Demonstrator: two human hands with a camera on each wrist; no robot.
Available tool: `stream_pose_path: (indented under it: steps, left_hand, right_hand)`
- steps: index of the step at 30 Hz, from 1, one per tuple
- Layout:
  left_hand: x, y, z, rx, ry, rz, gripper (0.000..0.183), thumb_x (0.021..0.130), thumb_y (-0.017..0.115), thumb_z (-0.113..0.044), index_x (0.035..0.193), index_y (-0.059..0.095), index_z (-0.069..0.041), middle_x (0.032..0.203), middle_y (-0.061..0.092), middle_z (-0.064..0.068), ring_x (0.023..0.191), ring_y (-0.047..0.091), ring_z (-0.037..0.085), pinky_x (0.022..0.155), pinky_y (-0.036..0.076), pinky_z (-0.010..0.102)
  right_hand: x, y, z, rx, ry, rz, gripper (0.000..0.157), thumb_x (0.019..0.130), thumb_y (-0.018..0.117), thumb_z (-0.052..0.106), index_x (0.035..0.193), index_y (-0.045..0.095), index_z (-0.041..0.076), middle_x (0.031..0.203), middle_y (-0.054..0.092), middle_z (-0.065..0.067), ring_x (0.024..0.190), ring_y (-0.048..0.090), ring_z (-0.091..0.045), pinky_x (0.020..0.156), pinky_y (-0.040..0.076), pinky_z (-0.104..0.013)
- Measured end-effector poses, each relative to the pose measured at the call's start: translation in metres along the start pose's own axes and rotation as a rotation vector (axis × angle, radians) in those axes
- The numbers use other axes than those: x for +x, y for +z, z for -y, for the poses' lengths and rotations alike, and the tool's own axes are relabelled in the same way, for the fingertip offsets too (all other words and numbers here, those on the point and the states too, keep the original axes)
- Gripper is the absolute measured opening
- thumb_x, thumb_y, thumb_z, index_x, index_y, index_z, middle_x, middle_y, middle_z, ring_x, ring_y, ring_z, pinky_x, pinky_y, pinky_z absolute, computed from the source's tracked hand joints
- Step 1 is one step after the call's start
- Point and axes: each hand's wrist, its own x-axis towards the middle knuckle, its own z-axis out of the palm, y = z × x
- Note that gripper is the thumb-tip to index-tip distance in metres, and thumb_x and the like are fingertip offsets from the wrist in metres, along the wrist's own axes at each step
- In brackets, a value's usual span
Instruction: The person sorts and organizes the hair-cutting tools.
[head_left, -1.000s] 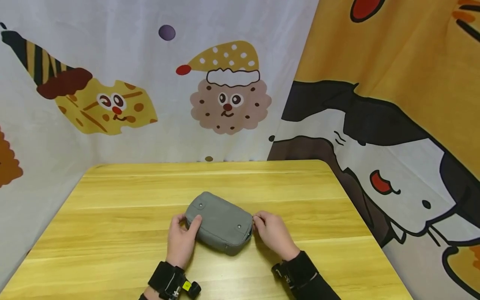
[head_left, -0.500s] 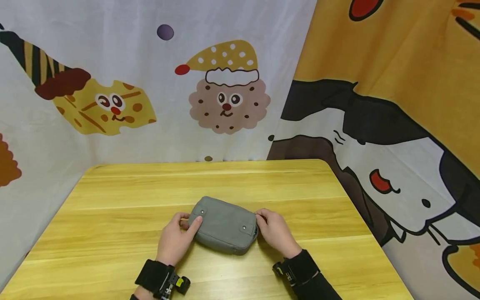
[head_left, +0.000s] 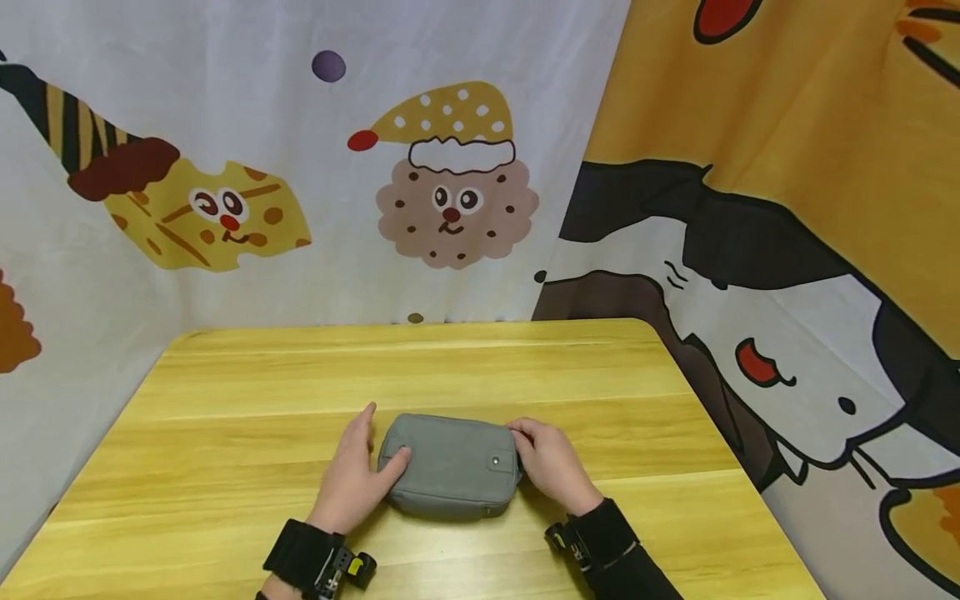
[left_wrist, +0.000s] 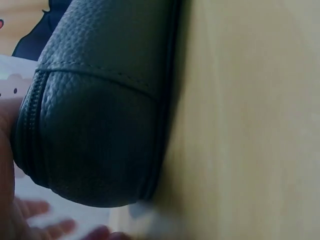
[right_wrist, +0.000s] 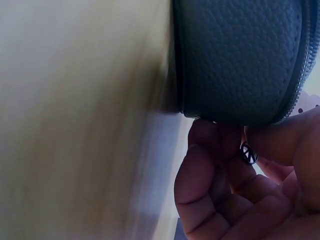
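Observation:
A grey grained zippered pouch [head_left: 450, 462] lies flat on the wooden table, its long side nearly level with the table's front. One snap stud shows near its right end. My left hand [head_left: 352, 475] is at the pouch's left end, thumb laid over the top and fingers straight, spread off its side. A closed stretch of zip [left_wrist: 34, 107] runs along the edge in the left wrist view. At the other end, my right hand [head_left: 551, 462] has curled fingers and pinches the zipper pull [right_wrist: 248, 153], a small round metal piece that shows between thumb and fingers.
The wooden table [head_left: 247, 375] has rounded far corners. Behind it and along both sides hangs a curtain [head_left: 262, 83] printed with cartoon figures. Each wrist carries a black strap with a small camera [head_left: 360, 571].
The pouch has turned, its left end coming toward me, and shifted slightly right. My left fingers have straightened away from its side. My right hand has kept its pinch, moving little.

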Motion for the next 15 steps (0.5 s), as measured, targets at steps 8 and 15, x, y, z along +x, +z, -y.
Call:
stream_pose_path:
  steps: [8, 15]
  left_hand:
    - [0.0008, -0.0021, 0.0033, -0.091, 0.012, 0.106, 0.08, 0.101, 0.073, -0.038, 0.167, 0.035, -0.013, 0.158, 0.055, 0.018, 0.132, 0.06, 0.034, 0.107, 0.052, 0.055]
    - [-0.0013, 0.0008, 0.0008, -0.014, 0.101, 0.149, 0.103, 0.087, 0.081, -0.065, 0.165, 0.039, -0.013, 0.166, 0.043, 0.018, 0.151, 0.045, 0.043, 0.116, 0.045, 0.064]
  right_hand:
    - [-0.0017, 0.0013, 0.0008, -0.023, -0.045, 0.038, 0.018, 0.109, 0.062, 0.014, 0.114, 0.079, 0.017, 0.108, 0.08, -0.001, 0.103, 0.076, -0.021, 0.087, 0.063, -0.039]
    - [-0.0018, 0.002, 0.0032, -0.028, -0.068, 0.066, 0.017, 0.11, 0.062, 0.017, 0.112, 0.079, 0.02, 0.104, 0.079, 0.002, 0.099, 0.075, -0.016, 0.084, 0.062, -0.034]
